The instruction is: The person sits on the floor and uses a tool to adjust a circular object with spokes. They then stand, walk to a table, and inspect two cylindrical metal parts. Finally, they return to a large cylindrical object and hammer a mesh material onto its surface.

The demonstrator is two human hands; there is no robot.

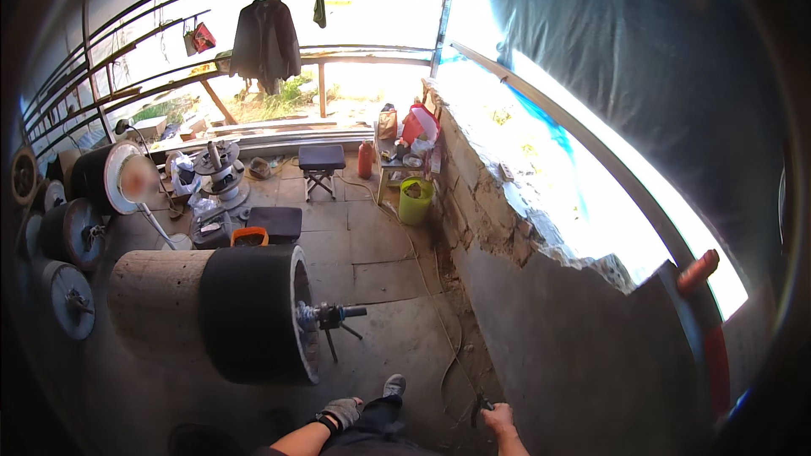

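Right hand [500, 416], bare, fingers clamped on a small dark object [485, 405]. The object looks black or near black, narrow, one short end poking past the thumb side of the fist; most of it hidden by the fingers, kind too small to tell. Its place: in the right fist, low down, to the right of the person's dark-trousered leg. Left hand [344, 412], in a grey glove with a black band at the wrist, is well apart to the left of that grip, by the thigh, fingers curled; cannot tell whether it holds anything. Thin cord [412, 243] trails over the floor ahead of the right grip and comes near it; any join cannot be made out. Edges: grey plastered wall [549, 338] just right of the grip, its rough broken top climbing away ahead. Forward and left of the grip, a large beige-and-black cylinder [253, 312] lies on its side, its metal shaft [342, 313] pointing toward the wall. Grey slab floor [384, 280] gives a lane between shaft and wall, running forward to a lime-green bucket [415, 204] against the wall's far end.
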